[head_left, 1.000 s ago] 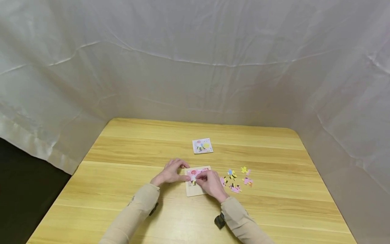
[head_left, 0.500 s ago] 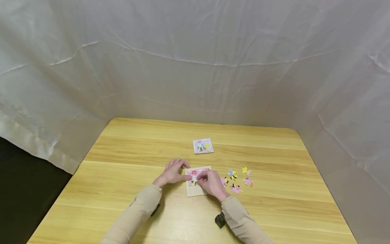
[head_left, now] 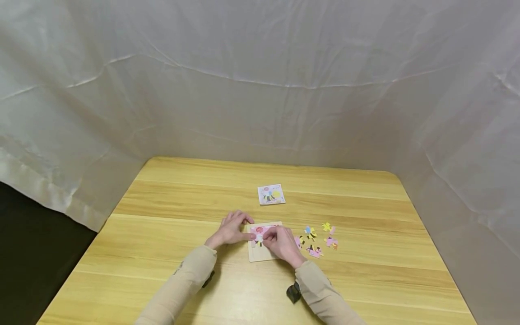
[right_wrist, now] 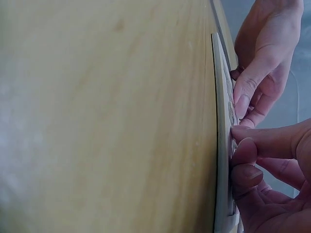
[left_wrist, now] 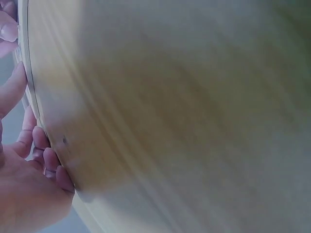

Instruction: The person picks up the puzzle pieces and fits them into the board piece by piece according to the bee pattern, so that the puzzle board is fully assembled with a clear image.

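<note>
A wooden puzzle board point(head_left: 260, 255) lies near the table's front middle, with pink and red pieces set in its upper part. My left hand point(head_left: 239, 227) rests at the board's left edge, its fingertips on the frame and its thumb lying toward the pieces. My right hand point(head_left: 269, 238) is over the board's middle and pinches a small puzzle piece point(head_left: 258, 239) against it. In the right wrist view the board's edge point(right_wrist: 221, 121) runs upright, with my right hand's fingertips point(right_wrist: 243, 150) on it and my left hand point(right_wrist: 257, 68) beyond.
Several loose puzzle pieces point(head_left: 314, 239) lie just right of the board. A small picture card point(head_left: 271, 194) lies farther back on the wooden table point(head_left: 365, 280). White sheeting point(head_left: 260, 90) walls in the back and sides. The left wrist view shows only blurred tabletop point(left_wrist: 184, 121).
Almost nothing has changed: both hands stay on the board, and the right hand's fingers have shifted slightly over the same piece.
</note>
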Motion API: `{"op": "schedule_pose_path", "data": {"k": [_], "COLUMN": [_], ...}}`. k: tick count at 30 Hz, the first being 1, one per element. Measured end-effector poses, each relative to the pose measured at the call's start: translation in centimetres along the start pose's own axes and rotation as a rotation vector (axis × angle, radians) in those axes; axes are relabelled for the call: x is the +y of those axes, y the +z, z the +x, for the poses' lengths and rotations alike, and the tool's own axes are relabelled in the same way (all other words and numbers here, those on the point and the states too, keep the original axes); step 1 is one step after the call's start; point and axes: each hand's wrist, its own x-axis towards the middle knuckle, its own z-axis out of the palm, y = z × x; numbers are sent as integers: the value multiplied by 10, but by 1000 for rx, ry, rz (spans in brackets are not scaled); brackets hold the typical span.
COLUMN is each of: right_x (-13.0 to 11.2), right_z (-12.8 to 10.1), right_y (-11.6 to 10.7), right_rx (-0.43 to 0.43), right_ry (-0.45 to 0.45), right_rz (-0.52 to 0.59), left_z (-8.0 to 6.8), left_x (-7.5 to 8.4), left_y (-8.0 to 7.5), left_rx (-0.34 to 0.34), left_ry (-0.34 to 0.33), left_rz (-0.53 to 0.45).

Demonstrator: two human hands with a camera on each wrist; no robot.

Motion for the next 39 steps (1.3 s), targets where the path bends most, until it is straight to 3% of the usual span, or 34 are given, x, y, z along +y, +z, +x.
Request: {"op": "schedule_pose_path", "data": {"k": [19,28,34,39], "right_x": [3,2,6,23], "right_z": [1,1,-3,-8], "right_y": [1,0,-11,-34], "right_rx": [10,15,-12,-12], "right_ry": [-12,-16,-24,-27], "right_rz": [-1,28,114,133], "left_z": [-1,-1,-3,-2], "left_x": [1,3,4,3], "left_y": [2,4,5,5], "left_rx": [-32,-8,-5,-18], "left_ry": [-8,-6,-12,-7], "left_rz": [67,56,50,48]}}
